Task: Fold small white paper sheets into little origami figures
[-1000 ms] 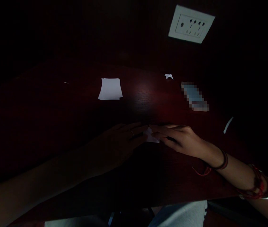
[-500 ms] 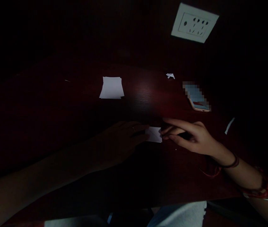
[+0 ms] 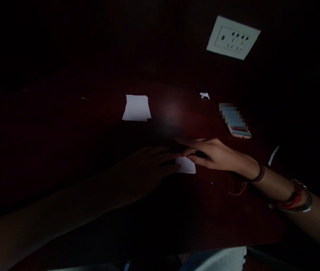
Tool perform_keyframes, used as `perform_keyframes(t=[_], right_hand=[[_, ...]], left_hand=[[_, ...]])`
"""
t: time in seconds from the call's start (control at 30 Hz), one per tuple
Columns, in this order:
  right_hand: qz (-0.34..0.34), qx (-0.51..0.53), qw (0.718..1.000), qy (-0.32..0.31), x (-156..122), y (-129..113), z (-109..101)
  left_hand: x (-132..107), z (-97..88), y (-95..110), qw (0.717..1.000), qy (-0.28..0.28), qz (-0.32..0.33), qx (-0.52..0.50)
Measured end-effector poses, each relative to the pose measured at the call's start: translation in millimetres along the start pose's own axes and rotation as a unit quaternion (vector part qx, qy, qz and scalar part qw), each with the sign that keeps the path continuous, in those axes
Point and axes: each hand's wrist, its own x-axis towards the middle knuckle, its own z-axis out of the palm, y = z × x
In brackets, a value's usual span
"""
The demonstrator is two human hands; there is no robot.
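Observation:
The scene is very dark. A small folded white paper [image 3: 187,166] lies on a dark red wooden table [image 3: 176,113]. My left hand [image 3: 145,171] lies flat on the table with its fingers stretched onto the paper's left edge; a ring shows on one finger. My right hand [image 3: 210,153] reaches in from the right, its fingers pressed together over the paper's upper right edge. Bracelets and a thread band sit on my right wrist and forearm.
A small stack of white paper sheets [image 3: 136,108] lies farther back on the table. A tiny folded paper piece [image 3: 204,95] and a phone [image 3: 236,122] lie at the back right. A white wall socket [image 3: 233,37] is above. A white strip [image 3: 273,155] lies at the right.
My right hand pulled back to the right, uncovering the paper, then came back left over its upper edge. My left hand stayed on the paper's left side.

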Motion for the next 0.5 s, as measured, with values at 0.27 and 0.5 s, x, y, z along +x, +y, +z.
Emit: perform_keyframes(t=[0.27,0.5], right_hand=[[-0.025,-0.065,0.996,-0.05,3.5,-0.9,-1.3],[-0.018,-0.137,0.989,-0.059,-4.3,1.3,-1.3]], left_hand=[[-1.1,-2.2,4.9,1.0,0.019,-0.017,0.0],[2.9,-7.2,3.6,1.0,-0.006,-0.015,0.017]])
